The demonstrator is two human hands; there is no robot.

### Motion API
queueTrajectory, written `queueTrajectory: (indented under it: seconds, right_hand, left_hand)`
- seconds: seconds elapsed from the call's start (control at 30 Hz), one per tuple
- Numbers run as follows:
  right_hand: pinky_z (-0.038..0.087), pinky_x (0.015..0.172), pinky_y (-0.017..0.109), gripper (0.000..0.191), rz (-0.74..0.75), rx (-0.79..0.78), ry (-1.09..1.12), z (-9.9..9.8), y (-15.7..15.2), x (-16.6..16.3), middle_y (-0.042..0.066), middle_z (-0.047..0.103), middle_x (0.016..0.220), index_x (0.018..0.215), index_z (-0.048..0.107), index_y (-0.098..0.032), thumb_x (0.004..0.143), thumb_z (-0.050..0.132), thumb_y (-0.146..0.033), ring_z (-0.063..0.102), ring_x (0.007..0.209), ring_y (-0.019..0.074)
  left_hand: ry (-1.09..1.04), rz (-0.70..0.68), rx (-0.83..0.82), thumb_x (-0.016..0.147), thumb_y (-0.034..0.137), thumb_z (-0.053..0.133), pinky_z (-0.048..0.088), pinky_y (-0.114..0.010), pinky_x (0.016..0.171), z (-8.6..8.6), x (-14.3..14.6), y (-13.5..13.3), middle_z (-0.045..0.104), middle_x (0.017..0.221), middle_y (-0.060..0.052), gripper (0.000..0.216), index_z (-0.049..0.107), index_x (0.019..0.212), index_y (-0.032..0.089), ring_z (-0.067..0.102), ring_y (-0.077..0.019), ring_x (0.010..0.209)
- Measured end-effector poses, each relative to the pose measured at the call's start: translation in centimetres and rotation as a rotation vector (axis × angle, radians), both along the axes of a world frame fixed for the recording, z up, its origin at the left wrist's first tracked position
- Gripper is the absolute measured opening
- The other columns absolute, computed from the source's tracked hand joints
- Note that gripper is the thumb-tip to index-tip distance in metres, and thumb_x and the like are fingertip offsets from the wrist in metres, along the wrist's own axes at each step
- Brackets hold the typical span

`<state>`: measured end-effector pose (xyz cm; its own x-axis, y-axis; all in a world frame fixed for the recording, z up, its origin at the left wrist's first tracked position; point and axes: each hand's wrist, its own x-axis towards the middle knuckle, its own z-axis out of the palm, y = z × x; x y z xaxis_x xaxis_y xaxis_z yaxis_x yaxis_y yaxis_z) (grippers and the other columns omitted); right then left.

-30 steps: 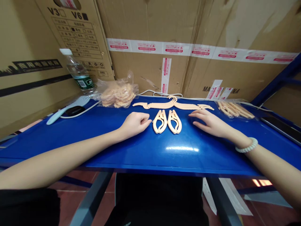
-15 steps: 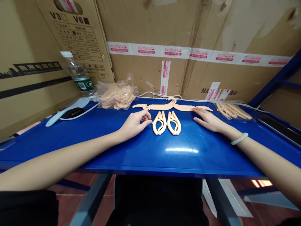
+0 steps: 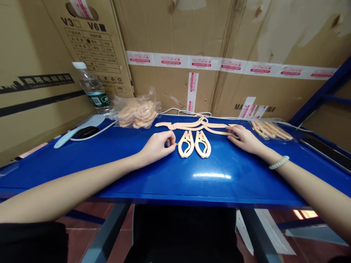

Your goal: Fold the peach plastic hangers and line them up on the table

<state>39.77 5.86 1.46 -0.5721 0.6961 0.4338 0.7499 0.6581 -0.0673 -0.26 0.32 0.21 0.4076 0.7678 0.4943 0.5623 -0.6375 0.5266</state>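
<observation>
Unfolded peach plastic hangers (image 3: 189, 126) lie stacked at the back of the blue table, their hooks pointing to the wall. My right hand (image 3: 244, 138) grips the right arm of the top hanger (image 3: 218, 131) between thumb and fingers, and that hanger sits askew over the others. In front of the stack, two folded hangers (image 3: 185, 144) lie side by side. Just left of them rests my left hand (image 3: 159, 146), its fingers curled in towards the thumb; whether anything is inside them is hidden.
A clear bag of folded peach hangers (image 3: 137, 111) is at the back left, by a water bottle (image 3: 97, 93) and a pale blue hairbrush (image 3: 79, 129). On the right are a second bag (image 3: 271, 129) and a dark phone (image 3: 327, 153). Cardboard (image 3: 170, 33) walls the back.
My right hand has closed on the top hanger and pulled its right arm towards me, so it now splits away from the stack. My left hand's fingers have curled slightly more.
</observation>
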Motion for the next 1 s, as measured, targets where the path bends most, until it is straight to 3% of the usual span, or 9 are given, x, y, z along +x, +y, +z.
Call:
queueTrajectory:
  seconds: [0.3,0.5,0.7,0.87,1.0]
  right_hand:
    - [0.056,0.089,0.054,0.033,0.004,-0.005,0.039,-0.3,0.3,-0.2,0.017,0.071,0.102,0.113,0.072,-0.015,0.097,0.051,-0.036,0.067,0.098,0.0351]
    - [0.055,0.077,0.045,0.025,0.010,-0.026,0.055,0.2,-0.2,-0.6,0.012,0.067,0.087,0.089,0.069,-0.019,0.095,0.051,-0.036,0.065,0.084,0.0303]
    - [0.053,0.070,0.041,0.020,-0.040,-0.016,0.123,0.4,-0.6,-1.0,0.012,0.067,0.087,0.087,0.064,-0.020,0.092,0.053,-0.036,0.064,0.078,0.0293]
    - [0.051,0.065,0.038,0.019,-0.083,0.012,0.168,0.9,-0.9,-0.7,0.010,0.071,0.085,0.093,0.064,-0.021,0.092,0.055,-0.038,0.065,0.070,0.0266]
    - [0.049,0.061,0.036,0.022,-0.118,0.086,0.208,2.3,-1.9,-0.6,0.007,0.071,0.080,0.099,0.067,-0.021,0.092,0.057,-0.039,0.063,0.065,0.0243]
  left_hand:
    - [0.037,0.016,0.024,0.080,0.019,0.054,0.037,-0.024,0.058,0.1,0.0,-0.2,0.056,0.065,0.002,0.014,0.047,0.068,0.020,0.051,-0.0133,0.060]
    - [-0.025,-0.015,0.020,0.087,0.024,0.054,0.043,-0.026,0.065,0.2,0.2,-0.1,0.059,0.073,0.001,0.006,0.053,0.084,0.020,0.056,-0.0146,0.067]
    - [-0.063,-0.037,-0.031,0.092,0.027,0.050,0.048,-0.028,0.070,0.2,0.2,-0.2,0.064,0.076,0.000,0.011,0.058,0.093,0.019,0.062,-0.0153,0.071]
    - [-0.176,-0.018,-0.079,0.087,0.031,0.058,0.054,-0.031,0.077,0.0,0.3,0.0,0.070,0.100,-0.006,0.020,0.062,0.102,0.018,0.067,-0.0180,0.084]
    - [-0.331,0.017,-0.215,0.081,0.038,0.064,0.058,-0.036,0.080,-0.2,0.3,0.5,0.068,0.119,-0.011,0.032,0.062,0.105,0.017,0.069,-0.0225,0.095]
